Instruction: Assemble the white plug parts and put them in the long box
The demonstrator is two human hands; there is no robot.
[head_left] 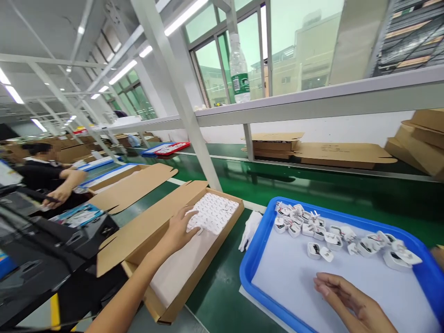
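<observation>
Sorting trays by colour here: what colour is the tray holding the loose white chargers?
Blue, with a pale lining; the tray shows best in the head view.

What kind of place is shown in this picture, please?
Probably a factory packing line: a green conveyor belt, a blue tray of white chargers, and a cardboard box under the left hand.

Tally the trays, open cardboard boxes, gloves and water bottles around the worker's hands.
Blue tray under the right hand: 1
Open cardboard box of white plugs, touched by the left hand: 1
White glove: 1
Water bottle on the shelf: 1
Total: 4
</observation>
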